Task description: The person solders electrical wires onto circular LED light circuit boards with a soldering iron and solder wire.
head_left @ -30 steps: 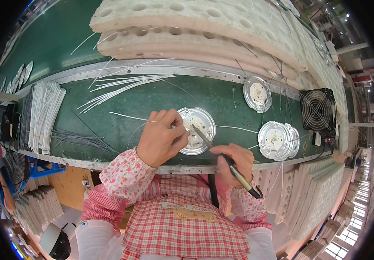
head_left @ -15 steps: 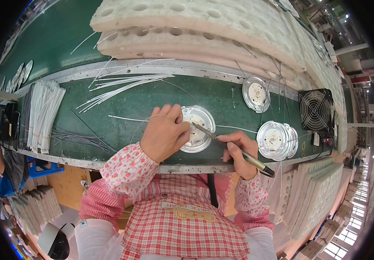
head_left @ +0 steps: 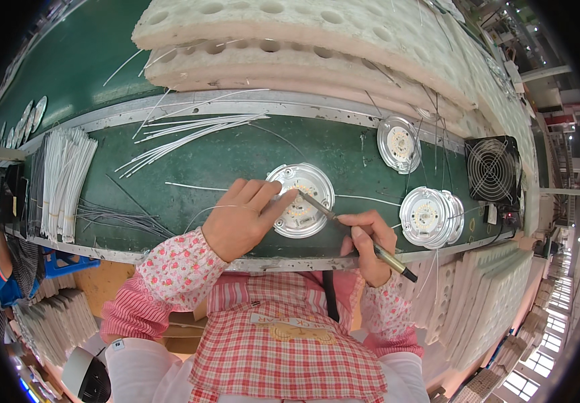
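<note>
A round silvery lamp base (head_left: 310,225) with small yellowish light chips in its middle lies on the green bench. My left hand (head_left: 239,221) rests at its left side, the thumb and forefinger closed over the middle. A thin pale wire (head_left: 199,213) runs across this hand into the pinch; its end is hidden. In my right hand (head_left: 374,245) is a soldering iron (head_left: 392,260), gripped like a pen. Its tip touches or nearly touches the middle of the base, by my left thumb. A white wire (head_left: 370,199) sticks out from the base to the right.
More lamp bases (head_left: 426,216) stand at the right, one (head_left: 399,144) farther back, near a black fan (head_left: 491,170). Loose white wires (head_left: 189,134), bundled wires (head_left: 68,181) and grey wires (head_left: 125,216) lie left. Pale foam trays with holes (head_left: 290,30) are stacked behind.
My left hand has shifted slightly left and its fingers have stretched out more, uncovering more of the lamp base. The iron's tip stays at the middle; its handle end has swung slightly left.
</note>
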A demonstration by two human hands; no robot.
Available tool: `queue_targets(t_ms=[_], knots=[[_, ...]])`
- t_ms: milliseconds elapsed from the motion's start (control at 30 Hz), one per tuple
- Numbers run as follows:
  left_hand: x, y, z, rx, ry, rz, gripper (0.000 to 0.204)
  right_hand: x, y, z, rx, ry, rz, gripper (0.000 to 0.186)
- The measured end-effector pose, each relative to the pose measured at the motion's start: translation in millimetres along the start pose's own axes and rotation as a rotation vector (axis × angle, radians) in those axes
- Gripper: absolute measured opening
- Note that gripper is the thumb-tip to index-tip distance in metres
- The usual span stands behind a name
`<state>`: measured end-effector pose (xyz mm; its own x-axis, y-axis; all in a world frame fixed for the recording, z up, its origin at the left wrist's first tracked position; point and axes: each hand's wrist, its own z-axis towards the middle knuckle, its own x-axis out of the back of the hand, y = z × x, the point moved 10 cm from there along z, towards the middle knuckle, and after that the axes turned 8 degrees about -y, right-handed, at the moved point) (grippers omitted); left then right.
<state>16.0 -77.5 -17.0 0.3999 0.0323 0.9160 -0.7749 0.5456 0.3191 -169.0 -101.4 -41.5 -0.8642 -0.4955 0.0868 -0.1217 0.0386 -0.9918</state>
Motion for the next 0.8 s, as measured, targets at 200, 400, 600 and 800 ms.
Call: queue_targets(t_ms=[200,400,600,800], knots=[[-1.2,8.7,6.8,-0.082,-0.003,0.064,0.055,9.4,-23.8,-16.9,0.040,0.121,-0.063,0.023],[2.7,16.2,7.5,-0.136,-0.047,0.181,0.050,73.0,-51.6,-70.1,0.187,0.462,-0.800,0.030],[23.3,-9.5,29.2,0.111,0.028,-0.062,0.041,148.4,-37.2,-137.3,0.129,0.915,-1.177,0.090],[-18.3,-45.0,34.7,0.405,-0.239,-0.467,0.049,175.6,-12.2,-131.3,0.112,1.046,-0.818,0.101]])
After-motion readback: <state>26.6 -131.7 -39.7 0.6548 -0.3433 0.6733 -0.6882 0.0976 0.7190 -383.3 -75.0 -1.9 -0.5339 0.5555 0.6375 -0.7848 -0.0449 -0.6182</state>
